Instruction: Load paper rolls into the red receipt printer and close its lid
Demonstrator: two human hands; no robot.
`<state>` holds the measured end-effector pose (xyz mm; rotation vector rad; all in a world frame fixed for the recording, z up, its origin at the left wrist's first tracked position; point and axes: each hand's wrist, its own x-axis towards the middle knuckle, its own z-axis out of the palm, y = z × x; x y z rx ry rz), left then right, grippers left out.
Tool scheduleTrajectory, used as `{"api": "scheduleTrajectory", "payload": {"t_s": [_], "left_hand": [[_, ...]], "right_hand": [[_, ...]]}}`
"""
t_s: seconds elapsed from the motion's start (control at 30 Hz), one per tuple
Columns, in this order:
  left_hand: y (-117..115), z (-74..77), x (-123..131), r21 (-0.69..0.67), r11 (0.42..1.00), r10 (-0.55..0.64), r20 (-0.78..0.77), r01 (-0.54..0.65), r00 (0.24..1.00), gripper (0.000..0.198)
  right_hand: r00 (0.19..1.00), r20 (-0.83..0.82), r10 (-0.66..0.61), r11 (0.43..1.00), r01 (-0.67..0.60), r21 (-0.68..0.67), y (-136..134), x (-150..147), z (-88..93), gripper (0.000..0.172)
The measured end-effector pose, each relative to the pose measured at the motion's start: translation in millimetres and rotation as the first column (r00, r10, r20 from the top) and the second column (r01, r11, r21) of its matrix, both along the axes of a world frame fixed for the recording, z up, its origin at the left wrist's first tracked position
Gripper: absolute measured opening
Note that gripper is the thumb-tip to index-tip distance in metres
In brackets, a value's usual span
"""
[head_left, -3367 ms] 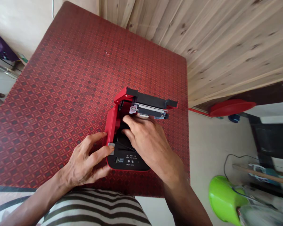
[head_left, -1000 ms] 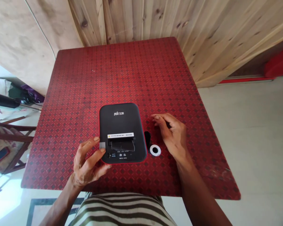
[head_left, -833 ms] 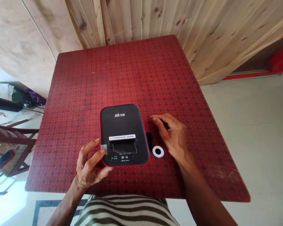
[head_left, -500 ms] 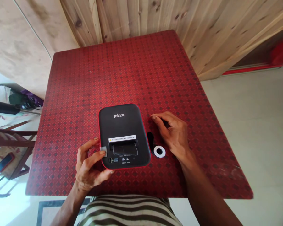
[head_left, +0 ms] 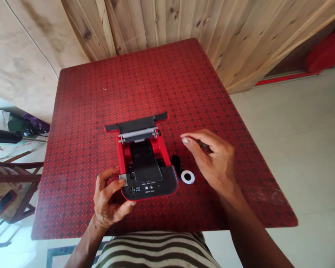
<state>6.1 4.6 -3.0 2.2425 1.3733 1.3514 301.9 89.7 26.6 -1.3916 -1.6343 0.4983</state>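
A small red and black printer [head_left: 147, 171] sits on the red patterned table [head_left: 145, 85]. Its lid [head_left: 136, 124] stands open toward the far side, showing a black bay inside. My left hand [head_left: 110, 199] grips the printer's front left corner, with a fingertip on the grey latch [head_left: 123, 178]. My right hand [head_left: 212, 160] hovers to the right of the printer, fingers curled loosely, holding nothing I can see. A small white roll [head_left: 188, 177] lies flat on the table between the printer and my right hand, next to a black part [head_left: 176, 163].
A wooden plank wall [head_left: 184, 22] rises behind the table. To the right lies pale floor [head_left: 301, 149] with a red object [head_left: 326, 52] by the wall. Dark chair legs and clutter [head_left: 8, 163] stand at the left. My striped shirt fills the bottom edge.
The printer's lid, shut half a second ago, has sprung open. My left hand stays on the latch. My right hand has lifted slightly off the table.
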Motion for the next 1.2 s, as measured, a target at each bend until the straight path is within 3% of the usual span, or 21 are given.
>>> {"api": "scheduleTrajectory", "payload": {"t_s": [0.13,0.23,0.3,0.37,0.57,0.67,0.77,0.87,0.93,1.0,1.07,1.2], "left_hand": [[-0.9,-0.7,-1.0,0.018,1.000,0.019,-0.017,-0.019,1.000,0.042],[0.1,0.2,0.3,0.029,0.999,0.016,-0.027,-0.016,1.000,0.042],[0.5,0.6,1.7,0.043,0.999,0.008,-0.026,-0.007,1.000,0.042],[0.2,0.9,2.7,0.054,0.999,0.000,-0.020,0.001,1.000,0.042],[-0.6,4.0,3.2,0.065,0.998,-0.008,-0.042,0.010,0.999,0.042],[0.3,5.6,3.6,0.067,0.998,-0.001,-0.046,0.004,0.999,0.042],[1.2,6.3,4.3,0.069,0.998,-0.004,-0.045,0.007,0.999,0.042],[1.7,6.2,4.5,0.066,0.998,-0.002,-0.038,0.005,0.999,0.042],[1.8,5.7,3.8,0.065,0.998,-0.009,-0.037,0.011,0.999,0.043],[1.9,4.5,2.5,0.068,0.998,-0.014,-0.041,0.017,0.999,0.044],[1.9,2.6,0.7,0.073,0.997,-0.011,-0.037,0.013,0.999,0.046],[1.5,-3.1,-3.2,0.056,0.998,-0.008,-0.020,0.009,1.000,0.051]], "right_hand": [[0.940,0.219,0.263,0.950,-0.291,0.112,-9.3,-24.4,46.6,0.011],[0.730,0.520,0.445,0.879,-0.467,-0.097,0.0,-55.0,65.2,0.019],[0.574,0.632,0.521,0.847,-0.442,-0.296,10.6,-76.0,71.3,0.025],[0.476,0.675,0.564,0.824,-0.384,-0.417,20.1,-93.1,75.4,0.029],[0.369,0.668,0.646,0.760,-0.383,-0.524,36.1,-109.2,78.2,0.029],[0.400,0.662,0.634,0.764,-0.457,-0.456,34.2,-102.6,78.5,0.024],[0.499,0.648,0.576,0.804,-0.491,-0.336,20.2,-84.8,89.3,0.015],[0.719,0.452,0.527,0.843,-0.510,-0.172,5.5,-53.1,103.4,0.015],[0.875,0.225,0.429,0.903,-0.421,-0.086,5.0,-28.3,102.9,0.019],[0.966,0.008,0.260,0.964,-0.259,-0.053,14.7,-6.2,88.4,0.024],[0.974,-0.202,0.099,0.993,-0.109,-0.037,31.0,9.0,61.3,0.029],[0.928,-0.369,0.045,0.991,-0.087,-0.097,58.3,15.7,-0.8,0.030]]}}
